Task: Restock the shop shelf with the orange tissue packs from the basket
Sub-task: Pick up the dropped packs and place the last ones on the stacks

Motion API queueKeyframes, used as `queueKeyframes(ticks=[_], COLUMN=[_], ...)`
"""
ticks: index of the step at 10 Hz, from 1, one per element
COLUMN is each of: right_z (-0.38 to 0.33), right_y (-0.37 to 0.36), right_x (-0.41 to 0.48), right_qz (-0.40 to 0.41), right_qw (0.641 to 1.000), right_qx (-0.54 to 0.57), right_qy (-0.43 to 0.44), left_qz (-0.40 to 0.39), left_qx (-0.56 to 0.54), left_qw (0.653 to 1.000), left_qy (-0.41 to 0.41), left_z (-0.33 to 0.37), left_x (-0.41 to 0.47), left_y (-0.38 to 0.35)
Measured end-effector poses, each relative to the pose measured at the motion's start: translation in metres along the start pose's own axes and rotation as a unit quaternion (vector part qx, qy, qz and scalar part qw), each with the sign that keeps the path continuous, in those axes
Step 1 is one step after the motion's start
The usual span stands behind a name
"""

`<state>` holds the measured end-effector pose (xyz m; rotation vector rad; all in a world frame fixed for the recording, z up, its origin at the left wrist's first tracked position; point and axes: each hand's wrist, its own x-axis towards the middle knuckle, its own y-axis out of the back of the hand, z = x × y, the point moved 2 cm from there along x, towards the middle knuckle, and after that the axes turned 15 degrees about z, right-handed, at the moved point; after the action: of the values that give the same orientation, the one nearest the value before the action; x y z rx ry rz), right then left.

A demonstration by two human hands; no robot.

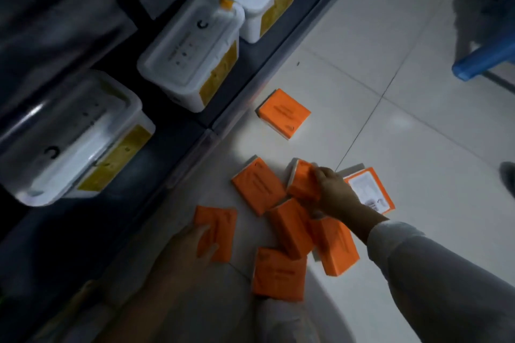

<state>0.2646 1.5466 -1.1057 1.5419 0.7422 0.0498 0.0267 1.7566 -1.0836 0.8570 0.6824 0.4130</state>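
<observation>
Orange tissue packs (259, 188) lie scattered on the white tiled floor (390, 92), just in front of the dark bottom shelf (178, 131). They are flat, rectangular and soft-sided, wrapped in glossy orange film with white showing along the edges. Darker print runs along their faces, too blurred for me to read. Several overlap in a loose heap. One lone pack (284, 113) sits apart, closer to the shelf edge. Another, the label-up pack (370, 192), shows a white panel with small print and what looks like a barcode, none of it legible.

My right hand (334, 189), at the end of a white sleeve (418, 259), has its fingers curled round the tilted pack (302, 181) at the top of the heap. My left hand (184, 253), dim and blurred, grips the near-left pack (220, 223) by its near end.

On the shelf stand white plastic jugs (189, 47) with rounded corners and yellow labels on their sides; one has an orange cap (226, 3). A blue plastic object (485, 58) is at the upper right.
</observation>
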Motion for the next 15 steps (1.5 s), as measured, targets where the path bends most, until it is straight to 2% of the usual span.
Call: queueKeyframes(ticks=[1, 2, 3, 4, 5, 6, 7, 8, 10, 11, 13, 15], right_z=[0.002, -0.003, -0.019, -0.053, -0.085, -0.09, -0.073, -0.066, -0.078, -0.081, -0.089, -0.094], right_y=[-0.013, -0.013, 0.003, 0.015, 0.007, 0.004, 0.002, -0.013, -0.046, -0.045, -0.013, 0.051], right_x=[0.003, 0.003, -0.007, -0.026, -0.038, -0.028, -0.004, 0.014, 0.024, 0.023, 0.008, -0.024], right_qz=[0.021, 0.082, 0.208, 0.285, 0.252, 0.243, 0.155, 0.049, -0.017, -0.039, 0.016, 0.072], right_qw=[1.0, 0.996, 0.97, 0.906, 0.868, 0.885, 0.963, 0.992, 0.989, 0.99, 0.984, 0.946], right_qx=[-0.008, 0.036, 0.1, 0.138, 0.073, 0.063, 0.17, 0.116, 0.103, 0.091, 0.157, 0.306], right_qy=[-0.004, 0.0, 0.08, 0.282, 0.422, 0.391, 0.138, -0.021, -0.103, -0.1, -0.079, -0.081], left_qz=[-0.016, -0.009, 0.004, -0.01, -0.022, 0.065, 0.129, 0.146, 0.138, 0.128, 0.126, 0.147], left_qx=[-0.007, -0.084, -0.191, -0.348, -0.449, -0.397, -0.343, -0.33, -0.306, -0.307, -0.318, -0.334], left_qw=[1.0, 0.995, 0.975, 0.912, 0.847, 0.872, 0.894, 0.898, 0.912, 0.915, 0.918, 0.92], left_qy=[0.024, 0.06, 0.114, 0.217, 0.285, 0.279, 0.258, 0.251, 0.236, 0.23, 0.2, 0.145], left_z=[0.011, 0.017, 0.033, 0.057, 0.068, 0.053, 0.034, 0.017, 0.006, 0.007, 0.023, 0.051], left_x=[0.008, 0.013, 0.022, 0.028, 0.03, 0.035, 0.037, 0.033, 0.021, 0.016, 0.002, -0.021], left_y=[0.001, -0.007, -0.007, -0.004, -0.002, -0.002, 0.006, 0.01, 0.014, 0.018, 0.042, 0.089])
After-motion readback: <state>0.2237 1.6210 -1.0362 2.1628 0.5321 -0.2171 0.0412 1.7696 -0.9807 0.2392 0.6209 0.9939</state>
